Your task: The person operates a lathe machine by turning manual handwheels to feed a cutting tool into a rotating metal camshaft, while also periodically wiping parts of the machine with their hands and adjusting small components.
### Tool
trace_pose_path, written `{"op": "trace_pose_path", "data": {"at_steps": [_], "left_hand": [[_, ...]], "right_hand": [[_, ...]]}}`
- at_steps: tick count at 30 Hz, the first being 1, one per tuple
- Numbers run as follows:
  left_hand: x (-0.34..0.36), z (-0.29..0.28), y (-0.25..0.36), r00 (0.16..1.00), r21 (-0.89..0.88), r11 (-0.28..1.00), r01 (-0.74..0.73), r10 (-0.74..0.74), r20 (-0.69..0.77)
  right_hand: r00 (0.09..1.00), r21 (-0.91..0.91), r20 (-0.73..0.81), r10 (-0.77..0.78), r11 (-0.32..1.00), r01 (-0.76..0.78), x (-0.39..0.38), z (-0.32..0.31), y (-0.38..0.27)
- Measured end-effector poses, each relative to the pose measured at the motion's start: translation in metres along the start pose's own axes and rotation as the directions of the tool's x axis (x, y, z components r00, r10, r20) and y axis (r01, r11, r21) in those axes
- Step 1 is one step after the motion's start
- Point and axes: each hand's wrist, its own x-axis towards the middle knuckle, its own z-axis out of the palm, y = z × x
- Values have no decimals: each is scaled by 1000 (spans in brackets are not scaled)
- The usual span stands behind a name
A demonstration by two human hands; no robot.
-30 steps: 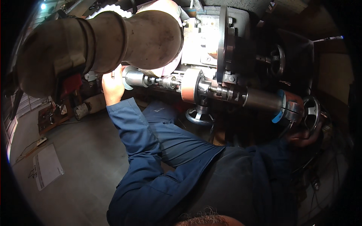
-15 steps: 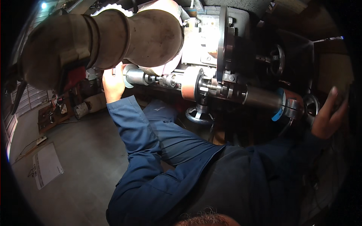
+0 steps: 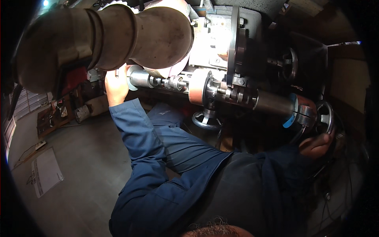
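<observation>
My left hand (image 3: 117, 87) is raised to the left end of a long machine, beside a metal cylinder (image 3: 141, 79). Its fingertips are partly hidden, so I cannot make out their grip. A shiny stepped shaft (image 3: 173, 82) runs right from the cylinder and through a reddish-brown ring-shaped part (image 3: 198, 87). Farther right come a smooth dark metal sleeve (image 3: 274, 103) and a split clamp collar (image 3: 304, 114) with a blue edge. At the right end, my right hand (image 3: 318, 145) is closed on the lower rim of a metal handwheel (image 3: 331, 118).
A thick jointed duct-like arm (image 3: 162, 37) hangs across the upper left, close above my left hand. Behind the shaft stands a large thin disc (image 3: 233, 47). Another handwheel (image 3: 207, 126) juts out below the ring. A wooden bench (image 3: 51, 122) with tools stands at the left.
My right hand has come down and inward from beside the right handwheel onto its lower rim, and its fingers have closed. My left hand stays at the cylinder's end.
</observation>
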Motion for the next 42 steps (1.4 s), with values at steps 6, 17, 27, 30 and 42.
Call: {"op": "trace_pose_path", "data": {"at_steps": [6, 17, 27, 30, 42], "left_hand": [[0, 3, 7, 997, 36, 997, -72, 71, 22], [1, -2, -38, 919, 346, 862, -370, 394, 0], [-4, -1, -44, 984, 112, 979, -169, 175, -45], [-3, -2, -49, 994, 47, 993, -109, 110, -28], [-3, -4, -21, 998, -55, 997, 58, -57, 31]], "right_hand": [[946, -164, 267, 183, 976, -142, 57, -14, -14], [782, -222, 561, 271, 959, -173, 94, -8, -40], [572, -393, 750, 331, 919, -16, 120, 9, -29], [550, -484, 759, 347, 867, 121, 129, 17, -36], [930, -182, 337, 144, 980, -86, 110, -8, -33]]}}
